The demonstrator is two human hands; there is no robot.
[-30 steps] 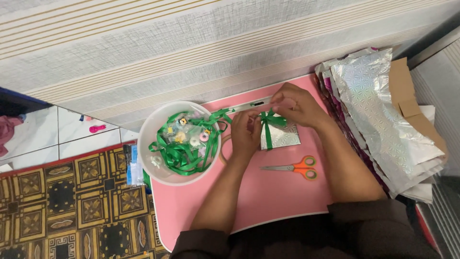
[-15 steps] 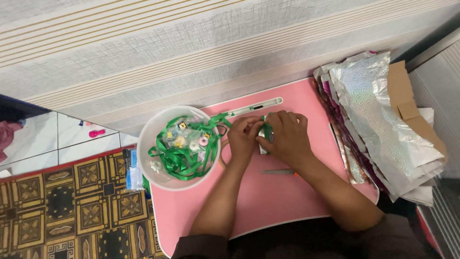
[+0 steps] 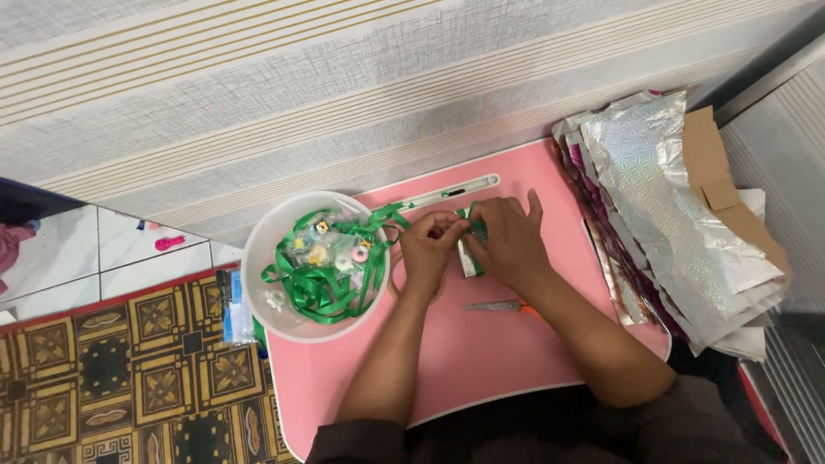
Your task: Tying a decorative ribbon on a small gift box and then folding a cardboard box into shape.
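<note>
Since the earlier frames both hands have stayed together at the middle of the frame over the small packet, while the right forearm now hides the orange handles of the scissors (image 3: 497, 305), leaving mostly the blades showing. One second ago the scissors lay in full view below the hands.

At the middle of the frame the left hand (image 3: 432, 249) has its fingers curled in tight, pinching the green ribbon (image 3: 471, 213) where it crosses the small silver packet (image 3: 468, 258). Just to its right, the right hand (image 3: 509, 243) lies flat over the packet with its fingers spread narrowly, pressing it down against the pink table (image 3: 447, 361); only the packet's lower left corner shows. Whether the right fingertips also grip the ribbon cannot be told.

Leftward from the hands, the ribbon trails into a white bowl (image 3: 258, 266) in the left centre, which holds a tangle of green ribbon and several small charms. Above the hands, a long white tool (image 3: 451, 192) lies along the table's upper edge. At the right of the frame sits a stack of shiny silver sheets (image 3: 670, 198) with brown cardboard (image 3: 713, 163) behind it. At the lower left is a patterned floor mat (image 3: 112, 361).
</note>
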